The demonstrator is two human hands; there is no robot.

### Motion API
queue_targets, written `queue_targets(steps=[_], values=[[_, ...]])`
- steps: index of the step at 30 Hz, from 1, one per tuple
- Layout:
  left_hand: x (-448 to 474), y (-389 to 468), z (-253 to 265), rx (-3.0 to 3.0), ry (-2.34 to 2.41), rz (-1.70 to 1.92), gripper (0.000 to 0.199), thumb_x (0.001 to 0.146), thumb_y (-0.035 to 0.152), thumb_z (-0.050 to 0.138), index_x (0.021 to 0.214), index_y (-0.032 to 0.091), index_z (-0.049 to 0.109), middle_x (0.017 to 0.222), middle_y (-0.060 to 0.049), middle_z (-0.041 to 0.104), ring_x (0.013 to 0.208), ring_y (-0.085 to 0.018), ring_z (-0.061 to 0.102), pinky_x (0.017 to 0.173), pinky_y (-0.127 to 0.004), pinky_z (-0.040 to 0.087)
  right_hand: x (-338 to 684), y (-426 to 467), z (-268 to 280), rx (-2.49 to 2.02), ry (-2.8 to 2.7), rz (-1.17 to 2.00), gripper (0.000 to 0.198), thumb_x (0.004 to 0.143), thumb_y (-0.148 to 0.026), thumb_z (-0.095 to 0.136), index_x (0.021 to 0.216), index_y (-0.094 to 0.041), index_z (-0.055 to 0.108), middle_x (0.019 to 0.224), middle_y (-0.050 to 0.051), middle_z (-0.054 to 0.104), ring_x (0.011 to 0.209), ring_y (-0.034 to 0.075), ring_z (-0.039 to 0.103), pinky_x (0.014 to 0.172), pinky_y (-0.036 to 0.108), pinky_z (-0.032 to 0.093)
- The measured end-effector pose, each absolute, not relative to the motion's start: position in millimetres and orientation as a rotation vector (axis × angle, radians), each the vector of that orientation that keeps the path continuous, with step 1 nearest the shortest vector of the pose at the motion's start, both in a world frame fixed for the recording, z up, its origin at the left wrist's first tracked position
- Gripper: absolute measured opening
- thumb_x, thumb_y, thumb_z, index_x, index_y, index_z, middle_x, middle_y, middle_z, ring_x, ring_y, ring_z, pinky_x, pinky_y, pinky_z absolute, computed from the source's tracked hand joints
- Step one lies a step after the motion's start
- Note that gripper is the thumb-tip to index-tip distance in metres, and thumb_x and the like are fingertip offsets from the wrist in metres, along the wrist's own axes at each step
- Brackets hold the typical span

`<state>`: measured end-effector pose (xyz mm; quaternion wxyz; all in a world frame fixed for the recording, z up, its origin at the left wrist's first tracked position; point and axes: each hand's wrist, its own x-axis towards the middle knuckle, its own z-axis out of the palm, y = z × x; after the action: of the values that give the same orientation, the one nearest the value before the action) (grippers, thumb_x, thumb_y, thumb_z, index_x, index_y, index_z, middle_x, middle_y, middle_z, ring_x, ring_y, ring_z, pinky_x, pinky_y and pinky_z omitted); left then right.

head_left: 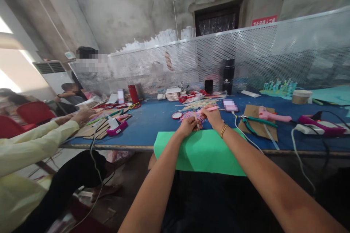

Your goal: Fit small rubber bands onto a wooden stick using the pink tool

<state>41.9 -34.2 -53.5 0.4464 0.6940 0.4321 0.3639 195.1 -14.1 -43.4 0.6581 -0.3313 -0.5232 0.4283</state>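
Over the near edge of the blue table, my two hands work close together. My right hand point(214, 117) is closed round a slim pink pen-like tool point(210, 109) that points left toward the other hand. The fingers of my left hand point(188, 125) are closed too, around a small pale piece that I cannot make out. Just behind them lies a heap of pink and purple bits point(186, 115), partly hidden by the hands. A small white round dish with a red rim point(177, 115) sits left of the heap. Beneath my forearms a green cloth point(199, 153) hangs over the table's edge.
Right of me are teal-handled pliers point(250, 125), a pink glue gun point(273, 115) on cardboard and a purple power strip point(319, 125) with cables. Thin sticks point(202, 104), a phone point(230, 105) and a black flask point(228, 76) stand behind. At left, a co-worker's yellow sleeves point(41, 142) reach in.
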Motion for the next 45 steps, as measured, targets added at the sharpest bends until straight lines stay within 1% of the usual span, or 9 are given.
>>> queue_targets(steps=[6,12,19,22,26,32,36,41,45], values=[[41.5,-32.9,-55.0,1.725,1.062,0.901,0.038,0.081,0.053,0.063,0.078,0.015,0.060,0.070,-0.003,0.068,0.054,-0.010,0.055,0.058,-0.025,0.045,194.0,-12.2,-45.2,-0.720,-1.201,1.014,0.028,0.063,-0.040,0.076,0.060,-0.020,0.056,0.053,-0.002,0.062,0.046,0.010,0.054,0.046,0.021,0.044],[41.5,-33.2,-54.6,1.716,1.056,0.912,0.039,0.080,0.053,0.064,0.076,0.015,0.061,0.070,-0.003,0.068,0.054,-0.011,0.055,0.059,-0.026,0.046,194.2,-14.0,-43.1,-0.740,-1.158,0.978,0.027,0.063,-0.038,0.075,0.059,-0.020,0.056,0.052,-0.002,0.060,0.047,0.011,0.054,0.046,0.021,0.043],[42.2,-34.4,-53.8,1.698,1.063,0.920,0.038,0.079,0.052,0.065,0.075,0.015,0.060,0.068,-0.002,0.069,0.052,-0.010,0.054,0.056,-0.024,0.045,193.7,-14.7,-43.4,-0.742,-1.178,1.008,0.029,0.063,-0.041,0.076,0.061,-0.020,0.055,0.052,-0.002,0.060,0.046,0.011,0.054,0.046,0.023,0.044],[42.1,-34.6,-53.6,1.694,1.059,0.932,0.038,0.078,0.053,0.067,0.074,0.015,0.060,0.069,-0.003,0.070,0.052,-0.010,0.055,0.055,-0.024,0.045,194.5,-15.6,-42.6,-0.750,-1.157,0.982,0.030,0.064,-0.041,0.076,0.061,-0.021,0.055,0.053,-0.003,0.060,0.047,0.012,0.055,0.047,0.023,0.045],[41.4,-34.0,-54.0,1.698,1.057,0.938,0.040,0.077,0.054,0.067,0.072,0.015,0.059,0.069,-0.004,0.070,0.052,-0.009,0.055,0.054,-0.023,0.044,193.9,-16.2,-41.8,-0.729,-1.192,1.035,0.030,0.062,-0.042,0.076,0.061,-0.020,0.056,0.054,-0.002,0.062,0.046,0.012,0.055,0.046,0.023,0.045],[41.3,-33.7,-54.6,1.693,1.066,0.917,0.038,0.079,0.053,0.065,0.076,0.016,0.059,0.070,-0.003,0.070,0.053,-0.009,0.055,0.057,-0.024,0.046,193.9,-15.8,-42.0,-0.736,-1.154,0.993,0.029,0.063,-0.041,0.076,0.060,-0.020,0.056,0.053,-0.003,0.061,0.048,0.011,0.055,0.047,0.022,0.045],[42.1,-34.1,-54.3,1.700,1.082,0.920,0.036,0.080,0.051,0.065,0.074,0.016,0.058,0.071,-0.003,0.069,0.054,-0.010,0.055,0.059,-0.025,0.047,193.3,-15.6,-42.3,-0.721,-1.179,1.034,0.030,0.062,-0.042,0.077,0.062,-0.020,0.057,0.054,-0.002,0.063,0.047,0.011,0.055,0.045,0.021,0.045],[42.1,-35.1,-53.1,1.691,1.072,0.909,0.037,0.080,0.052,0.064,0.076,0.016,0.059,0.070,-0.003,0.069,0.054,-0.010,0.055,0.058,-0.024,0.046,193.9,-16.5,-41.1,-0.724,-1.145,0.996,0.031,0.063,-0.042,0.077,0.060,-0.020,0.055,0.052,-0.002,0.061,0.046,0.010,0.054,0.045,0.021,0.045],[42.3,-35.5,-52.6,1.679,1.082,0.919,0.038,0.079,0.053,0.066,0.075,0.016,0.059,0.070,-0.003,0.070,0.054,-0.010,0.055,0.057,-0.024,0.045,193.7,-17.7,-40.1,-0.721,-1.156,1.046,0.032,0.061,-0.045,0.077,0.062,-0.020,0.056,0.054,-0.002,0.062,0.047,0.011,0.055,0.045,0.022,0.046]])
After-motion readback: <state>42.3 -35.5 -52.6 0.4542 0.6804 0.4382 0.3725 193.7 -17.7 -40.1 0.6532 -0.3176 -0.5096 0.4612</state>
